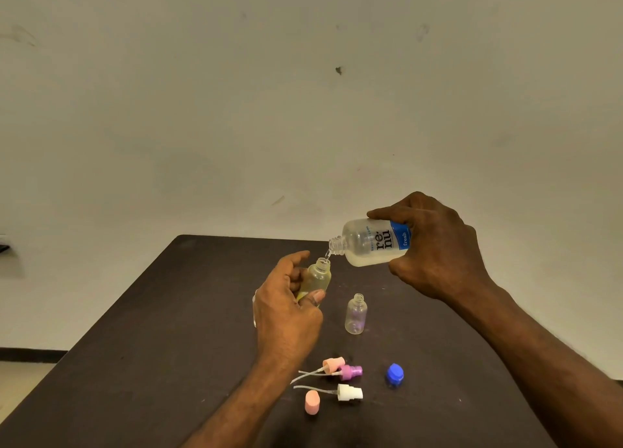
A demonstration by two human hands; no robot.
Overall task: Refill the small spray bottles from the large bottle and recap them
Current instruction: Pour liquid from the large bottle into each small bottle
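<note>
My right hand (435,245) grips the large clear bottle (369,243) with a blue label, tipped on its side with its open neck pointing left. A thin stream runs from that neck into a small yellowish spray bottle (318,275), uncapped, which my left hand (286,309) holds slightly tilted above the table. A second small clear bottle (356,314) stands open and upright on the dark table (161,329), just right of my left hand. Part of a clear object shows behind my left hand's outer edge.
Near the front of the table lie three spray heads with dip tubes: peach (333,365), purple (351,372) and white (350,392). A peach overcap (312,402) lies beside them and a blue cap (394,374) to the right. A pale wall stands behind.
</note>
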